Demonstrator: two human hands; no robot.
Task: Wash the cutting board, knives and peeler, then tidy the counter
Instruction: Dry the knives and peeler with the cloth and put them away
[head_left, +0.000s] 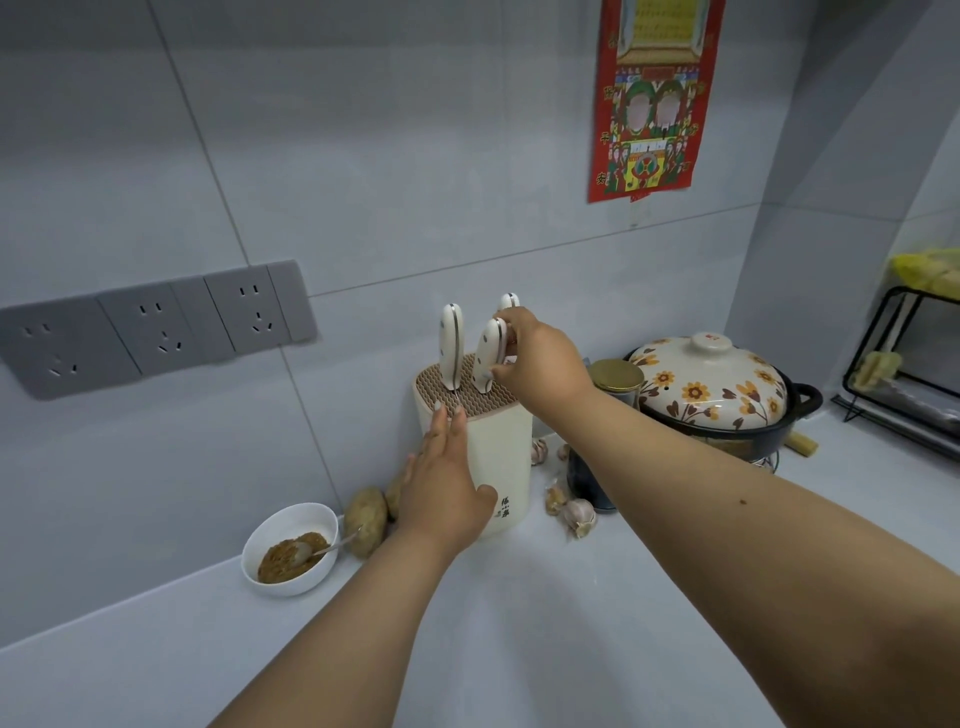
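A cream knife block (501, 457) stands on the white counter against the tiled wall. My left hand (447, 483) lies flat against its front left side, thumb wrapped around the front. Three white-handled knives stick up from its slotted top: one upright at the left (451, 345), one at the back (509, 300), and a tilted one (489, 353) in the middle. My right hand (540, 364) pinches the tilted knife's handle between thumb and fingers. Its blade sits inside the block. No cutting board or peeler is in view.
A white bowl (270, 535) of brown paste with a spoon sits left of the block, potatoes (366, 519) beside it. Garlic bulbs (576, 514), a dark jar (589, 483), a gold-lidded jar (615, 376) and a floral clay pot (711, 389) stand at the right. A black wire rack (904, 374) fills the corner.
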